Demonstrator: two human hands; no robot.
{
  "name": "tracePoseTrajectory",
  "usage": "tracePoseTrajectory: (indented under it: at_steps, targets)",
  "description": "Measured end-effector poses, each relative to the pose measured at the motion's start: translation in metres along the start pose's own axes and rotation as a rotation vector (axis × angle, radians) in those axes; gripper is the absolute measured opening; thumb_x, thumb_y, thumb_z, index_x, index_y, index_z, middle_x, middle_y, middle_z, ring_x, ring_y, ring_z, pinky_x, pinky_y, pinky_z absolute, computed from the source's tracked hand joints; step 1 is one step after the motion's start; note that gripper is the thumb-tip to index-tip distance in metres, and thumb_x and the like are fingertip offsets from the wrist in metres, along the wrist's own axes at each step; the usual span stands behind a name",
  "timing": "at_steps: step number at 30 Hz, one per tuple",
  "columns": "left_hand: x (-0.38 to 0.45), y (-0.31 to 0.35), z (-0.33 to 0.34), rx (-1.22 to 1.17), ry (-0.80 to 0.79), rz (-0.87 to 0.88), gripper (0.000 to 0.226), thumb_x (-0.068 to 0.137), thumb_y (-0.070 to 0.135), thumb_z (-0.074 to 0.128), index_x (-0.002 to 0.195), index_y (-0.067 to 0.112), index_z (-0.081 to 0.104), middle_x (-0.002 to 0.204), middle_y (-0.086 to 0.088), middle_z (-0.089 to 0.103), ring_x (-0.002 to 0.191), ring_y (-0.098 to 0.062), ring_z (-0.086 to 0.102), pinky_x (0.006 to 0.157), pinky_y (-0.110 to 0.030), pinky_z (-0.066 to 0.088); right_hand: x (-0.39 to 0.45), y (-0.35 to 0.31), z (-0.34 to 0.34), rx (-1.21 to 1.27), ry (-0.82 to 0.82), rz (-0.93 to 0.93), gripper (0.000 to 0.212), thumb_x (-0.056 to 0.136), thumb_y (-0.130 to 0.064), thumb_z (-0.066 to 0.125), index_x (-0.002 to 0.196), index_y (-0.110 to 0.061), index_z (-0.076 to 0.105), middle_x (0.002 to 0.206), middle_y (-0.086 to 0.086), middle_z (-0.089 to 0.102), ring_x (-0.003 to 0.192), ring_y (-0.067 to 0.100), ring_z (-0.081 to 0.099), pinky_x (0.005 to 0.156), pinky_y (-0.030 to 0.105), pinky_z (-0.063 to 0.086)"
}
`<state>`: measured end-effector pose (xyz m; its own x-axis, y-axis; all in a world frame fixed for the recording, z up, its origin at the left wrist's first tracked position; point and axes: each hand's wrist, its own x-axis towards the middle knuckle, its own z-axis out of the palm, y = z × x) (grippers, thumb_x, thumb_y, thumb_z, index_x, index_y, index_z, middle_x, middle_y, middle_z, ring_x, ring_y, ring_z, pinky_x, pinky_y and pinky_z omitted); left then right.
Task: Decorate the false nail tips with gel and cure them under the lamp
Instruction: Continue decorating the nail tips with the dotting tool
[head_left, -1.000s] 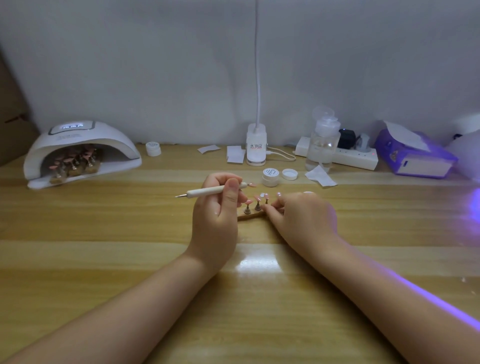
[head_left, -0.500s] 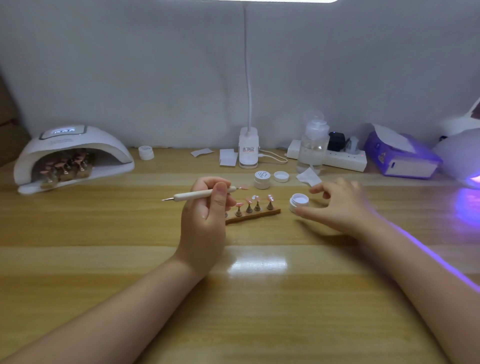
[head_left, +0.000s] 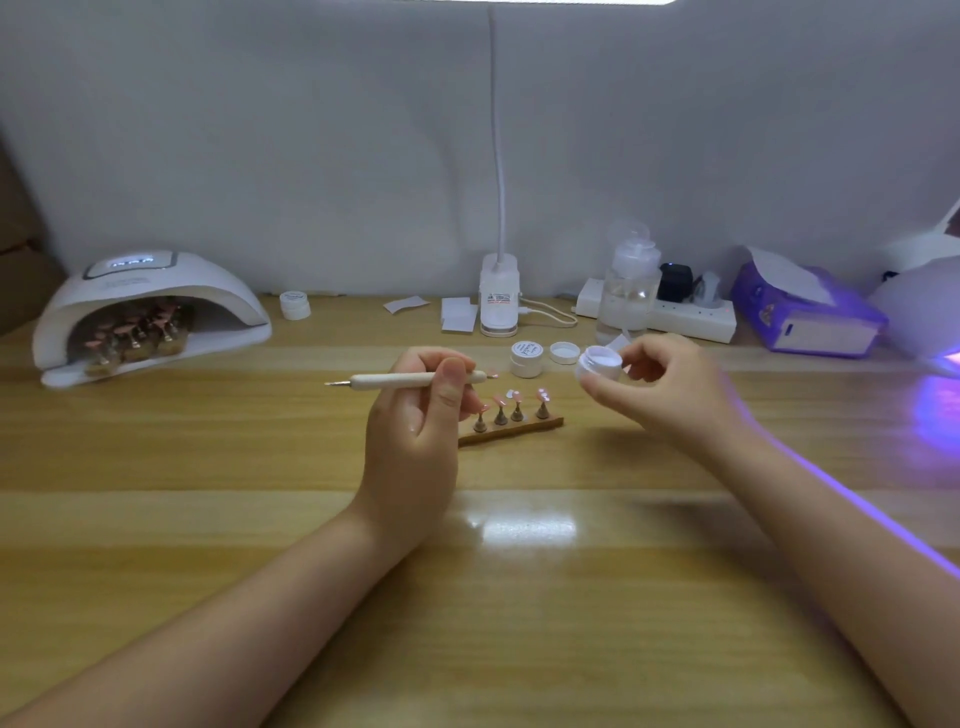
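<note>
Loading gel — right hand (head_left: 670, 395) pinches open jar (head_left: 600, 364) at frame centre-right, left hand (head_left: 415, 415) grips pen (head_left: 410, 381); tilt jar toward tip, dip lightly.

A white dotting pen (head_left: 410, 381) is held level in the left hand (head_left: 415, 431), above the wooden strip (head_left: 511, 430) of nail tips (head_left: 514, 397). An open white gel jar (head_left: 600, 364) is pinched in the right hand (head_left: 670, 395) above the desk (head_left: 260, 519). More tips are seen inside the curing lamp (head_left: 150, 317).
</note>
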<state>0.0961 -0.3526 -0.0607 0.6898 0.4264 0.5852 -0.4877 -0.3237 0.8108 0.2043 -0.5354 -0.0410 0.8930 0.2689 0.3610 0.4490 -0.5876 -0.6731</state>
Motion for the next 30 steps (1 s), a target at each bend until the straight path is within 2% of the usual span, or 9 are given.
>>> tracePoseTrajectory:
  at_steps: [2,7,10,16,30]
  targets:
    - [0.002,0.005,-0.001,-0.003,-0.018,0.019,0.021,0.094,0.029,0.042,0.083,0.018,0.056,0.063,0.009,0.062,0.061,-0.002,0.059,0.062,-0.014,0.046,-0.004,-0.013,0.0,-0.095,0.014,-0.101,0.032,0.067,-0.045,0.074,0.082,-0.018,0.063,0.082,-0.004,0.056,0.078,0.013,0.051,0.064,0.025,0.039]
    - [0.004,0.012,-0.003,0.004,-0.037,0.05,0.023,0.095,0.029,0.044,0.08,0.017,0.057,0.061,0.006,0.059,0.057,-0.008,0.055,0.055,-0.028,0.046,-0.019,-0.035,0.009,-0.325,0.009,-0.383,0.03,0.065,-0.034,0.075,0.078,-0.012,0.059,0.075,-0.003,0.047,0.076,0.019,0.039,0.067,0.026,0.023]
    - [0.003,0.012,-0.002,0.066,-0.05,0.043,0.023,0.095,0.03,0.044,0.077,0.021,0.056,0.058,0.007,0.058,0.053,-0.01,0.053,0.054,-0.03,0.044,-0.024,-0.04,0.013,-0.33,0.022,-0.452,0.028,0.062,-0.028,0.076,0.076,-0.01,0.059,0.074,-0.001,0.046,0.075,0.02,0.037,0.069,0.028,0.027]
    - [0.001,0.008,0.0,0.139,-0.117,0.019,0.025,0.093,0.032,0.043,0.076,0.018,0.055,0.055,0.006,0.054,0.047,-0.005,0.045,0.049,-0.016,0.036,-0.03,-0.046,0.016,-0.357,0.018,-0.496,0.028,0.06,-0.026,0.074,0.073,-0.006,0.058,0.074,0.004,0.05,0.074,0.025,0.04,0.071,0.038,0.04]
    - [0.001,0.007,0.0,0.182,-0.172,0.013,0.025,0.093,0.031,0.043,0.074,0.019,0.054,0.055,0.006,0.052,0.046,-0.005,0.043,0.046,-0.018,0.035,-0.031,-0.049,0.016,-0.463,-0.025,-0.492,0.03,0.066,-0.032,0.069,0.078,-0.007,0.058,0.079,0.004,0.052,0.08,0.025,0.042,0.076,0.039,0.039]
